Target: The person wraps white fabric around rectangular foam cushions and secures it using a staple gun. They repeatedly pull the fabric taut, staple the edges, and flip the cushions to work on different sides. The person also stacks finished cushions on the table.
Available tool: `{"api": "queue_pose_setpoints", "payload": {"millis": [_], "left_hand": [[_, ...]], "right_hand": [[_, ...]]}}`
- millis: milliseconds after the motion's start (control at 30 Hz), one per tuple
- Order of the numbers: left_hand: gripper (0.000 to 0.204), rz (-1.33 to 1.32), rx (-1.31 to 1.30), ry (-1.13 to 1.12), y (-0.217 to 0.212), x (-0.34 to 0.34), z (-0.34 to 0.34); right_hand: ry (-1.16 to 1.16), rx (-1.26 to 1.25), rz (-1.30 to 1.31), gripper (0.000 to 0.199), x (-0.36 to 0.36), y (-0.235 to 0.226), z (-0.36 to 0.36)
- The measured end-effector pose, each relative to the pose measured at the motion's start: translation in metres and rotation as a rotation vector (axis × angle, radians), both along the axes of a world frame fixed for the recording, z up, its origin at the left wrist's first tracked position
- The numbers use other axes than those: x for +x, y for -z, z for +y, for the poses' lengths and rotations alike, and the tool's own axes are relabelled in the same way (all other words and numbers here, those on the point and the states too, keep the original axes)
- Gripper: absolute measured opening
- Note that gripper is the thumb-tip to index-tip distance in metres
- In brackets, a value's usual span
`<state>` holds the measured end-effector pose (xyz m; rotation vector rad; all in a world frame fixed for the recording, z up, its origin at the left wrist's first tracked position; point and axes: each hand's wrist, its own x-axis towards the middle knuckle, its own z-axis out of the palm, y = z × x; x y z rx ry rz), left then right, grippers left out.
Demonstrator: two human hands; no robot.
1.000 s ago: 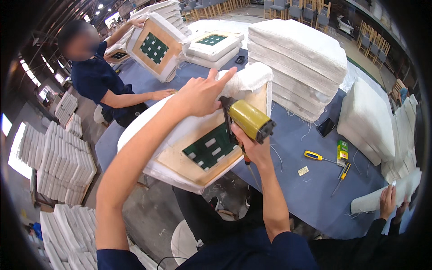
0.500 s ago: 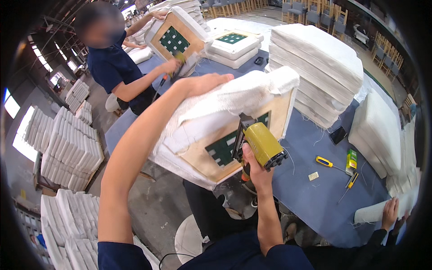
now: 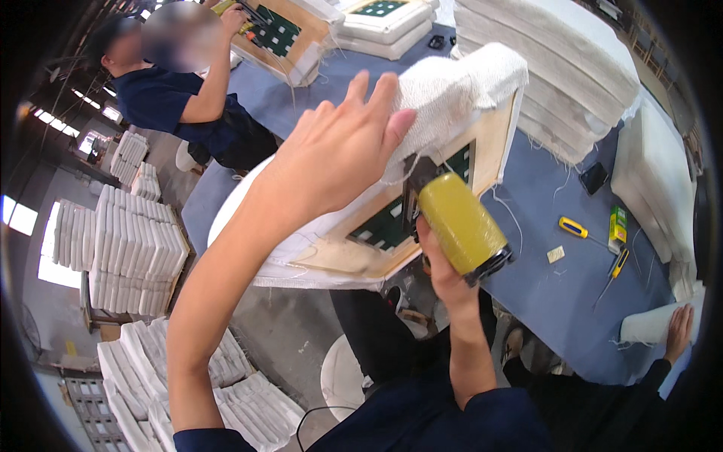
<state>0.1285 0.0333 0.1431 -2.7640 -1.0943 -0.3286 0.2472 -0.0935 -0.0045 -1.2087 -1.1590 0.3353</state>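
Ahead of me a seat cushion (image 3: 343, 260) stands tilted, with a wooden frame on its underside and dark green webbing (image 3: 379, 226) across the opening. White cover fabric (image 3: 444, 83) is bunched along its upper edge. My left hand (image 3: 339, 147) is over the upper left of the cushion, fingers spread, the thumb close by the bunched fabric; whether it touches is unclear. In my right hand (image 3: 444, 264) is a yellow staple gun (image 3: 463, 226), gripped by its handle. Its dark nose points at the frame by the fabric edge, and the exact contact is hidden.
The blue table (image 3: 527, 256) carries a tall stack of white cushions (image 3: 550, 68), a phone (image 3: 593, 178), two yellow screwdrivers (image 3: 574, 227) and a small green box (image 3: 617, 224). A co-worker (image 3: 166, 98) works at far left. Another person's hand (image 3: 679, 331) touches a white roll at right.
My left hand has lifted off the cushion's top and moved right, its fingers now spread. The staple gun stays in my right hand near the frame. The view has shifted.
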Motion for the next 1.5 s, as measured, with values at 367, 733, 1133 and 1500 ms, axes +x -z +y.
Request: {"api": "queue_pose_setpoints", "payload": {"millis": [367, 733, 1133, 1500], "left_hand": [[0.061, 0.002, 0.119, 0.193, -0.004, 0.004, 0.005], [0.087, 0.056, 0.132, 0.210, -0.009, 0.009, -0.002], [0.105, 0.116, 0.030, 0.238, -0.011, 0.006, -0.007], [0.113, 0.167, -0.095, 0.359, -0.023, -0.010, -0.010]], "right_hand": [[-0.219, -0.022, 0.646, 0.028, 0.037, -0.053, -0.007], [-0.121, -0.220, 0.388, 0.027, 0.041, -0.026, -0.001], [-0.169, -0.124, 0.245, 0.026, 0.030, -0.033, -0.013], [-0.209, -0.177, 0.242, 0.025, 0.014, -0.028, -0.033]]}}
